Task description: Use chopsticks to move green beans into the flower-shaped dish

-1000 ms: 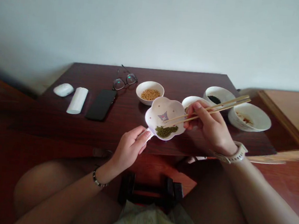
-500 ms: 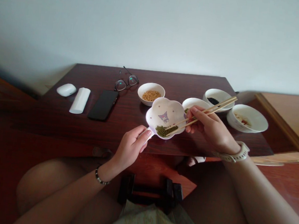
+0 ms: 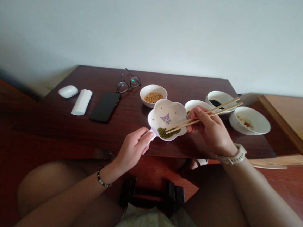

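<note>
The right hand (image 3: pixel 211 130) is closed round the chopsticks (image 3: pixel 226 109), tips down among the green beans (image 3: pixel 163 133); the left hand (image 3: pixel 134 150) is curled tight on the handle of the dish (image 3: pixel 165 109), held just left of the right hand, over the tabletop (image 3: pixel 188 85). The work looks under way, not finished: a small heap is left in the dish; some green shows in the bowl (image 3: pixel 196 104) just behind the right hand, its contents mostly hidden; farther out, the black beans (image 3: pixel 216 103) and yellow beans (image 3: pixel 153 97) sit untouched in their bowls.
</note>
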